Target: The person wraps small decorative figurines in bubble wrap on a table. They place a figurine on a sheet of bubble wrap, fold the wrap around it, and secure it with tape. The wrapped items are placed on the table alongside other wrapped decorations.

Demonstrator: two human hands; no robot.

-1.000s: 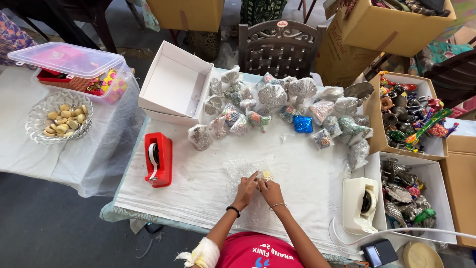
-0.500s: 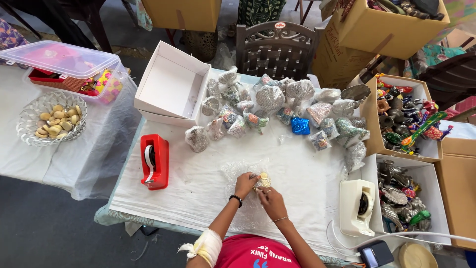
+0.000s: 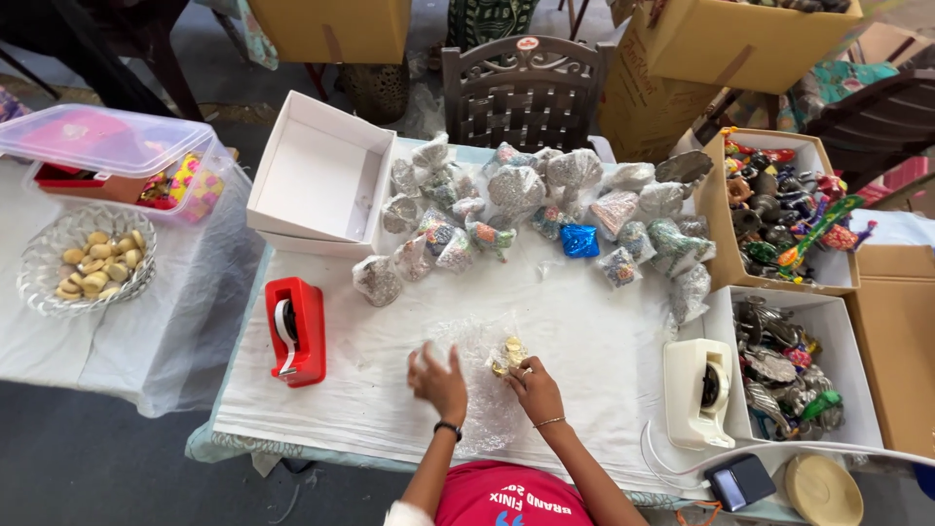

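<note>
A sheet of clear bubble wrap (image 3: 479, 341) lies on the white cloth of the table (image 3: 594, 341) in front of me. On it sits a small golden figurine (image 3: 507, 353). My right hand (image 3: 534, 386) has its fingers closed on that figurine. My left hand (image 3: 438, 379) is lifted off it with fingers spread, palm down over the wrap's left edge, holding nothing. A dark band circles the left wrist, a thin bangle the right.
Several wrapped figurines (image 3: 531, 209) crowd the table's far half. A red tape dispenser (image 3: 295, 329) stands at left, a white one (image 3: 698, 390) at right. An empty white box (image 3: 321, 180) sits far left; boxes of painted figurines (image 3: 789, 209) and metal ones (image 3: 784, 365) line the right.
My left hand let go of the figurine and swung left, opening its fingers. My right hand stayed on the figurine. The view shifted slightly.
</note>
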